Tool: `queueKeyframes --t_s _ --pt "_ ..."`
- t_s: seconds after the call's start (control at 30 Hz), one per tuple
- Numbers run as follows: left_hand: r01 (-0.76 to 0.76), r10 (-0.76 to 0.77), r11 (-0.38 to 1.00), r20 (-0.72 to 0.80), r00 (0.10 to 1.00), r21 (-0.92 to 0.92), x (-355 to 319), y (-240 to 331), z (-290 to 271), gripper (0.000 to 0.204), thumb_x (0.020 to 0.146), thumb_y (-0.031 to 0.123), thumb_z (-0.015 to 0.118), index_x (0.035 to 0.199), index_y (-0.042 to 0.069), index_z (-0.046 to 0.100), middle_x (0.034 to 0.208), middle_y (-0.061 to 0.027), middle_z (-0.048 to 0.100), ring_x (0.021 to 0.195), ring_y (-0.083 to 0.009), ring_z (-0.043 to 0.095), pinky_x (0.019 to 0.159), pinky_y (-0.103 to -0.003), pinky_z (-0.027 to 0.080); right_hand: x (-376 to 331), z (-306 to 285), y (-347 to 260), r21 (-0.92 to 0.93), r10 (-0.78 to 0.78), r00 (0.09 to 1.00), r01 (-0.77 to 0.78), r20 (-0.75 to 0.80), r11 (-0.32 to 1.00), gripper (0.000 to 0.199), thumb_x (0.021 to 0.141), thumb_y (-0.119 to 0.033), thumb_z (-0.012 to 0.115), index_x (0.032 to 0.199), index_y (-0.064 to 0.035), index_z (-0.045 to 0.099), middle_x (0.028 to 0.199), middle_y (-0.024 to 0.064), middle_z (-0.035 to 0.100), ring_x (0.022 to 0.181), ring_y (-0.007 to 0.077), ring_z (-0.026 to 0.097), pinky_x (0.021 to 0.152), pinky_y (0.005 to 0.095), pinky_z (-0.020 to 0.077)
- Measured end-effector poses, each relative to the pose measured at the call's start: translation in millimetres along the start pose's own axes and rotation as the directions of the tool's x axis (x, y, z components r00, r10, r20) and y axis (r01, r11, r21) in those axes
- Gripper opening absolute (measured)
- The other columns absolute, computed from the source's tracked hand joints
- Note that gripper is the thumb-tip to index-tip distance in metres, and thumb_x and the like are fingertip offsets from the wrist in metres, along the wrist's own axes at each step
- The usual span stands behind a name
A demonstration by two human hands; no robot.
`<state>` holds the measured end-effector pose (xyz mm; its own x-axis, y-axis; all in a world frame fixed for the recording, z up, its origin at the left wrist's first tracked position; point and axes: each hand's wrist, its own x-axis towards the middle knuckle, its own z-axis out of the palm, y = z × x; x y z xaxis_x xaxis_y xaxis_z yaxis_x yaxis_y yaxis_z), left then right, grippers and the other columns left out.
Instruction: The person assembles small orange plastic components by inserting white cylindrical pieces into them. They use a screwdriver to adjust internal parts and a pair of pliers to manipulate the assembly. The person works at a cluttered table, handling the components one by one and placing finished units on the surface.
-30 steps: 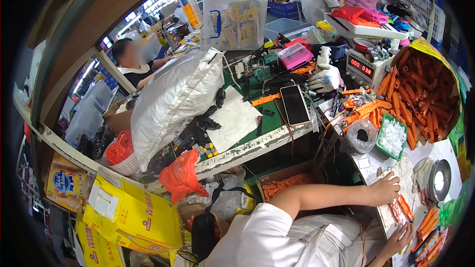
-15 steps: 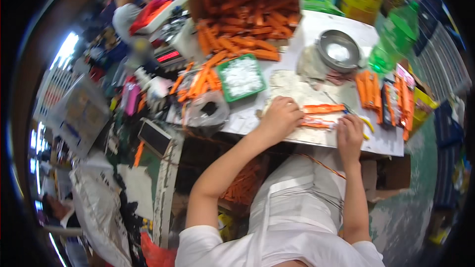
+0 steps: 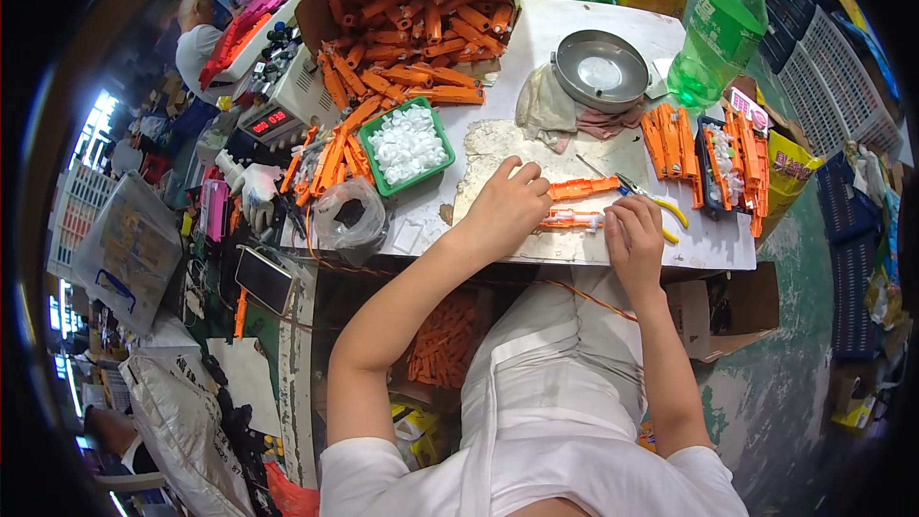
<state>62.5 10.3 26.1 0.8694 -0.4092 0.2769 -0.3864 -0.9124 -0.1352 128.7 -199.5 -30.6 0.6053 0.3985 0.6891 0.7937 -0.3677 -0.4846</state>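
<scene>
On a worn cream board (image 3: 488, 148), two half-open orange plastic housings lie one above the other. The nearer orange housing (image 3: 567, 218) has white pieces inside. My left hand (image 3: 510, 203) is curled over its left end, holding it with bent fingers. By its right end, my right hand (image 3: 636, 237) has its fingers drawn together at the white tip; whatever they pinch is hidden. The farther orange housing (image 3: 584, 189) rests just beyond, touched by no right-hand finger. Pliers with yellow handles (image 3: 670, 218) lie partly behind my right hand.
A green tray (image 3: 447, 161) of small white parts stands left of the board. Behind it a large carton (image 3: 314, 17) spills orange housings. A metal bowl (image 3: 617, 86), a green bottle (image 3: 718, 33) and stacked orange housings (image 3: 670, 142) stand at the right. A phone (image 3: 264, 278) is at the left.
The whole view has shifted, so the table sits farther left and higher, and the picture is sharper. Both hands stay at the nearer housing, with little visible change in their grip.
</scene>
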Motion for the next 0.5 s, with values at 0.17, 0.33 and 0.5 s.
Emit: queueKeyframes --t_s 0.17,0.33,0.5 --pt "-0.081 0.08 0.996 0.013 0.997 0.036 4.3 -2.0 3.1 0.012 0.068 0.012 0.061 0.076 0.003 0.063 0.083 -0.0056 0.06 0.095 -0.0202 0.054 0.095 -0.037 0.038 7.6 1.2 -30.4 0.0 -0.041 0.989 0.042 0.143 0.999 0.023 0.075 -0.015 0.07 0.094 -0.0044 0.061 0.104 0.0084 0.055 0.109 0.028 0.045 0.094 0.0418 0.035" --pt "-0.118 0.116 0.992 0.033 0.993 0.048 3.9 -6.2 7.4 0.016 0.067 0.013 0.062 0.079 0.003 0.062 0.084 -0.0059 0.06 0.095 -0.021 0.054 0.096 -0.038 0.038 21.7 17.1 -38.6 -0.092 -0.083 0.959 0.111 0.272 0.99 0.034 0.068 -0.016 0.071 0.097 -0.0049 0.06 0.107 0.0084 0.053 0.113 0.0288 0.041 0.098 0.0462 0.0294" --pt "-0.121 0.121 0.992 -0.003 0.993 -0.035 0.4 -6.0 10.0 0.02 0.066 0.014 0.063 0.083 0.003 0.062 0.088 -0.0085 0.061 0.099 -0.0238 0.054 0.098 -0.043 0.036 20.0 30.9 -34.2 -0.088 -0.115 0.953 0.145 0.279 0.986 0.032 0.064 -0.013 0.07 0.093 -0.0029 0.06 0.104 0.0103 0.053 0.112 0.0309 0.042 0.098 0.0475 0.0303"
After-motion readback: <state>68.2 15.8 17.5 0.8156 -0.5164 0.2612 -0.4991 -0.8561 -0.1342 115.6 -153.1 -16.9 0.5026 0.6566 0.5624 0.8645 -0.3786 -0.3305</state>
